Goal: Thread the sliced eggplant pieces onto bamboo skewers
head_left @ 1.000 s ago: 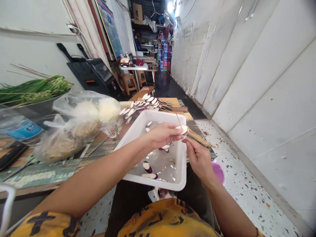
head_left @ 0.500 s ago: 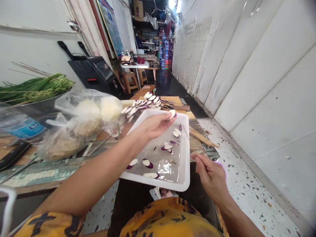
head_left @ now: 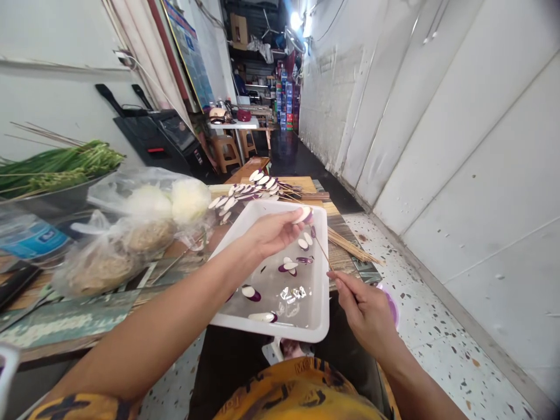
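My left hand [head_left: 276,233] pinches a slice of purple eggplant [head_left: 303,215] over the far right part of a white plastic tray [head_left: 321,318]. In my right hand [head_left: 365,306], just outside the tray's right rim, is a thin bamboo skewer [head_left: 324,252]. Its tip slants up and left toward the held slice; whether it touches the slice I cannot tell. Several loose eggplant slices [head_left: 251,293] float in the water of the tray. Behind the tray lies a pile of skewered eggplant slices [head_left: 251,188], their sticks pointing right.
A bundle of bare skewers [head_left: 353,245] lies right of the tray. To the left are plastic bags of food [head_left: 153,207], a water bottle [head_left: 32,233], a black knife handle [head_left: 15,286] and a bowl of green vegetables [head_left: 65,164]. A white wall [head_left: 437,146] runs along the right.
My right hand has moved slightly left, bringing the skewer over the tray's right rim toward the slice. My left hand still holds the eggplant slice. The whole view has shifted slightly.
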Available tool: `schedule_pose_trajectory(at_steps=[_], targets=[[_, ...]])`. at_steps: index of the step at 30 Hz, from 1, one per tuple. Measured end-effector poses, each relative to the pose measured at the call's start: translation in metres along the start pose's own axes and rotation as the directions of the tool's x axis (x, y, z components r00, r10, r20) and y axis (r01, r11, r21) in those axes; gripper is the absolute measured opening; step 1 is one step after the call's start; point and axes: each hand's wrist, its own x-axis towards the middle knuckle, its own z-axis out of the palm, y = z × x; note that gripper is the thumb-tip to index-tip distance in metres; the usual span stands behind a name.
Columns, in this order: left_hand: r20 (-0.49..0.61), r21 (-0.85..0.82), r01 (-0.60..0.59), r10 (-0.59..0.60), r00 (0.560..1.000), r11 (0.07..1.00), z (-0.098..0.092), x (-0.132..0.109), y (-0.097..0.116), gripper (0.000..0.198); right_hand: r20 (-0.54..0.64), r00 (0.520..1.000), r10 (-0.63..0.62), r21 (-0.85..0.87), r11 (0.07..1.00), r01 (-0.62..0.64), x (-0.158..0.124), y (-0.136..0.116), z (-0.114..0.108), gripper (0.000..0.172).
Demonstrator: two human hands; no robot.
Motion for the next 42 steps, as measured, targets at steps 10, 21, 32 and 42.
schedule_pose_trajectory(at_steps=[10, 21, 32, 42], targets=[[0.042, 0.187, -0.070, 0.063, 0.997, 0.980, 0.001, -0.003, -0.004, 0.011, -0.003, 1.000, 0.022, -0.007, 1.000, -0.022, 0.003, 0.001, -0.001, 0.029], [0.234, 0.370, -0.203, 0.120, 0.965, 0.906, -0.002, -0.006, -0.015, 0.019, 0.176, 0.976, 0.129, 0.186, 0.969, -0.162, 0.005, 0.012, -0.020, 0.033], [0.278, 0.389, -0.190, 0.082, 0.957, 0.902, 0.008, -0.017, -0.018, 0.025, 0.179, 0.970, 0.164, 0.299, 0.930, -0.213, 0.002, -0.001, -0.024, 0.033], [0.281, 0.340, -0.185, 0.088, 0.956, 0.922, 0.012, -0.021, -0.023, 0.024, 0.026, 0.998, -0.049, 0.065, 0.997, 0.048, 0.011, 0.008, -0.021, 0.038]])
